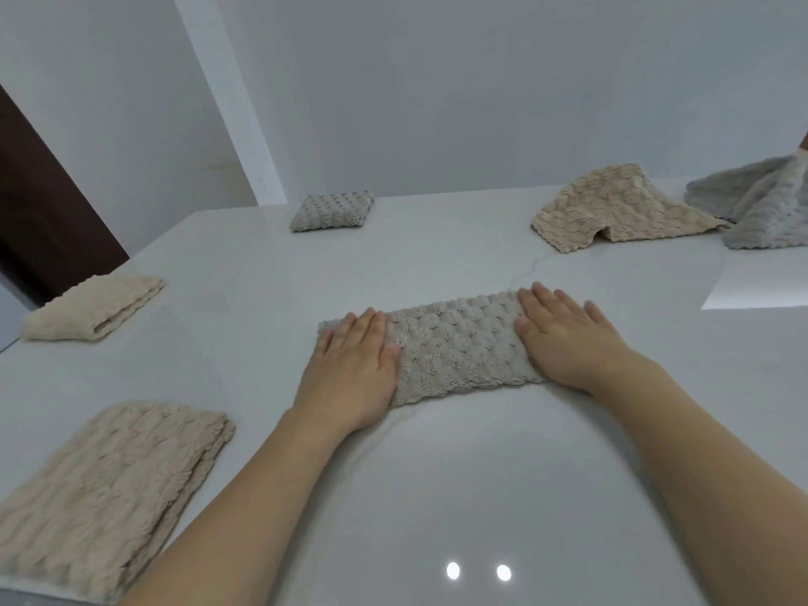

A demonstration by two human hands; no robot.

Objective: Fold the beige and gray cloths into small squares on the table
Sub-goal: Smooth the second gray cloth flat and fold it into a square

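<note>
While L hand [350,369] & R hand [564,338] press flat-fingered, gray cloth [454,347] lies between/under them

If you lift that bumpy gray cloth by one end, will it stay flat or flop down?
Probably flop: the gray cloth looks soft and fluffy, folded into a strip under flat hands. Its layers would likely fall open. It probably slides easily, since the table looks glossy.
</note>
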